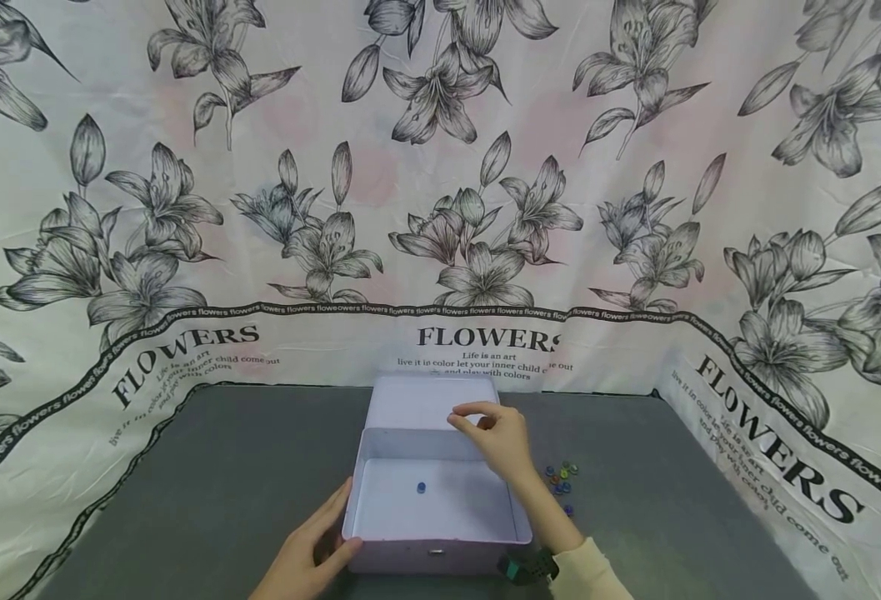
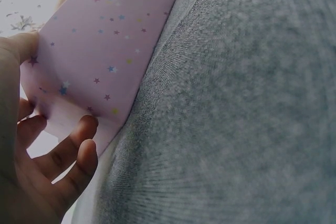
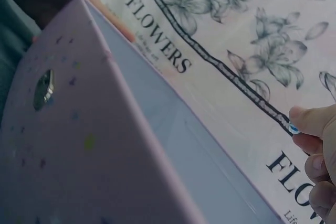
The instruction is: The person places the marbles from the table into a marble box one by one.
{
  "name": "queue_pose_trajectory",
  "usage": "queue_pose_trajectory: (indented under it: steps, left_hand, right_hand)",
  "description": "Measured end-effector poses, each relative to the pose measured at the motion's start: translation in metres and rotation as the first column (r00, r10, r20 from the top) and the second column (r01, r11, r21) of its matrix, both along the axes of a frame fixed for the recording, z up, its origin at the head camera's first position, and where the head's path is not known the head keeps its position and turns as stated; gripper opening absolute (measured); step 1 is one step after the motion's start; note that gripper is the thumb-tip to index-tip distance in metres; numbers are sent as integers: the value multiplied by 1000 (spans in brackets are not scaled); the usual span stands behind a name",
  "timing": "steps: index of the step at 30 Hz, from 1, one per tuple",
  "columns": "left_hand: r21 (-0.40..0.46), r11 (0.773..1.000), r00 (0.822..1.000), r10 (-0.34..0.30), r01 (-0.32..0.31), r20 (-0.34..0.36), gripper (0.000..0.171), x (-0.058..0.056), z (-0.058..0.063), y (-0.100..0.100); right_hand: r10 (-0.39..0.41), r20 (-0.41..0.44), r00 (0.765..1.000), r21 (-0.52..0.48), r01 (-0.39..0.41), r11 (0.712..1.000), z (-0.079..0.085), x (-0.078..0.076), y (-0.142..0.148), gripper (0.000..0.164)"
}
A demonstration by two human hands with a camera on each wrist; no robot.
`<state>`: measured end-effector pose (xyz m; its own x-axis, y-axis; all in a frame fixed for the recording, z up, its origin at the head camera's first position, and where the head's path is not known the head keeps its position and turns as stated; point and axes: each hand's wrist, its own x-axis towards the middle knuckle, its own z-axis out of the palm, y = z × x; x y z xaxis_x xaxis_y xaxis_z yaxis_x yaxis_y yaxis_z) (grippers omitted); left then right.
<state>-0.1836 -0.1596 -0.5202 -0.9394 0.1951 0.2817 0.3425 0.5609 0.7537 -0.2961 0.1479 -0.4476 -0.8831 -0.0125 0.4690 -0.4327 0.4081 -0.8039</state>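
Observation:
A lilac metal box (image 1: pixel 440 557) with printed stars stands with its lid (image 1: pixel 417 402) tipped back. Inside, one small blue marble (image 1: pixel 421 487) lies on the white floor. My left hand (image 1: pixel 312 537) holds the box at its front left corner, thumb on the front and fingers along the side, as the left wrist view also shows. Raised over the back right of the box, my right hand (image 1: pixel 502 437) pinches a small clear-and-blue marble (image 3: pixel 294 128) between thumb and forefinger. The head view hides that marble behind the fingertips.
Several coloured marbles (image 1: pixel 563 473) lie on the grey tabletop (image 1: pixel 658 500) right of the box, beside my right forearm. A metal clasp (image 1: pixel 436 552) sits on the box front. Flower-printed cloth (image 1: pixel 365 342) hangs behind the table and along both sides.

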Motion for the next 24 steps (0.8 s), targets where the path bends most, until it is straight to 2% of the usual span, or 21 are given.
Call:
queue_pose_trajectory:
  steps: [8, 12, 17, 24]
  left_hand:
    - [20, 1000, 1000, 0, 0, 0, 76, 0, -2, -1]
    - [13, 1000, 1000, 4, -4, -2, 75, 0, 0, -1]
    - [3, 1000, 1000, 9, -9, -8, 76, 0, 0, -1]
    - [17, 1000, 1000, 5, -5, 3, 76, 0, -1, 0]
  right_hand:
    - [64, 25, 998, 27, -64, 998, -8, 0, -15, 17]
    - [75, 24, 997, 100, -77, 992, -12, 2, -19, 12]
    - [134, 4, 991, 239, -131, 962, -15, 4, -24, 9]
    - [191, 92, 977, 363, -212, 907, -20, 4, -24, 4]
